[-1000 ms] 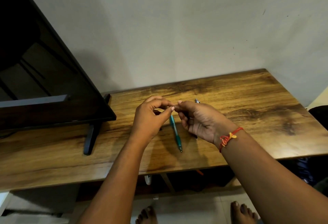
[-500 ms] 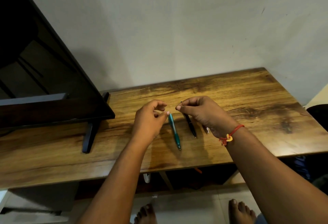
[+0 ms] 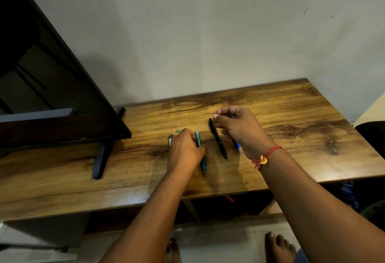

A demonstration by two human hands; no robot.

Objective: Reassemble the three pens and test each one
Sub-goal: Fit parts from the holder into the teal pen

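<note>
— What is the left hand (image 3: 184,150) doing?

— It lies low on the wooden table (image 3: 291,137), knuckles up, fingers curled down onto the surface. Its thumb side touches the teal pen (image 3: 201,154), which lies flat with its tip pointing toward the near edge. Whether the fingers actually pinch anything underneath, I cannot tell; the back of the hand hides them.

— Anything else by that hand?

— Just past the fingertips there is a small teal piece (image 3: 179,130) and, to its left, a small grey part (image 3: 171,138) with a pale end. Both rest on the table; they are too small to identify.

— And the right hand (image 3: 239,129)?

— Raised a little above the table, thumb and forefinger pressed together in a narrow pinch at the far end of the black pen (image 3: 218,139). Whether they grip the pen's end or some tiny part there, I cannot make out. The other fingers are curled loosely. A red thread bracelet (image 3: 265,157) with a yellow knot circles the wrist.

— Where is the third pen?

— The blue pen (image 3: 237,146) lies under the right palm, only its lower barrel and silver tip showing, just right of the black one. All three pens lie roughly parallel, side by side but apart.

— And around them?

— A dark flat screen (image 3: 52,88) leans on its stand (image 3: 102,158) at the table's left. A plain wall (image 3: 208,33) stands behind, and bare feet (image 3: 279,248) show on the tiled floor below.
</note>
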